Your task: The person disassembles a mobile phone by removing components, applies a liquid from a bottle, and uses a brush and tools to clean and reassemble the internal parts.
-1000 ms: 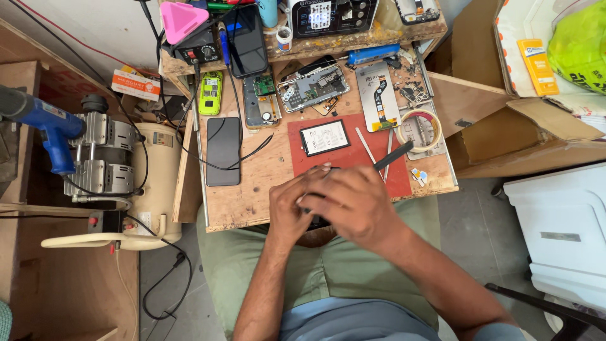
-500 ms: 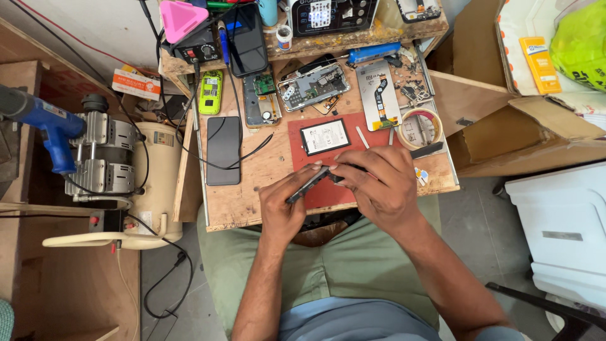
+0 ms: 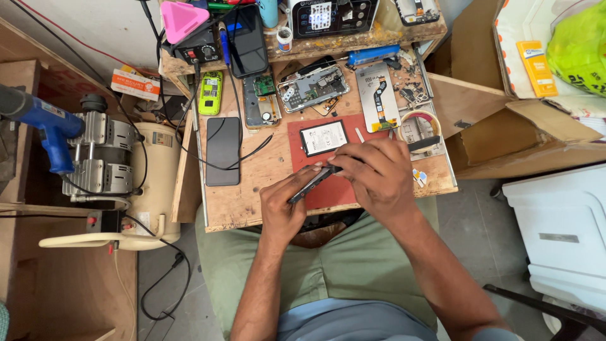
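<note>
Phone (image 3: 310, 183): thin, stiff, fragile; grip edges.
Left hand (image 3: 284, 205): closed on its 7 o'clock end.
Right hand (image 3: 375, 173): pinching its 1 o'clock end.

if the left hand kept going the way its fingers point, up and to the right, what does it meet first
Probably the right hand, already gripping the far end of the dark phone that the left hand holds; beyond lies the battery, though depth is unclear.

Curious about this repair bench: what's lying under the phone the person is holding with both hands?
Under the phone, held edge-up by the left hand and right hand, lies a red work mat on the wooden bench. The hands cover the mat directly beneath.
</note>
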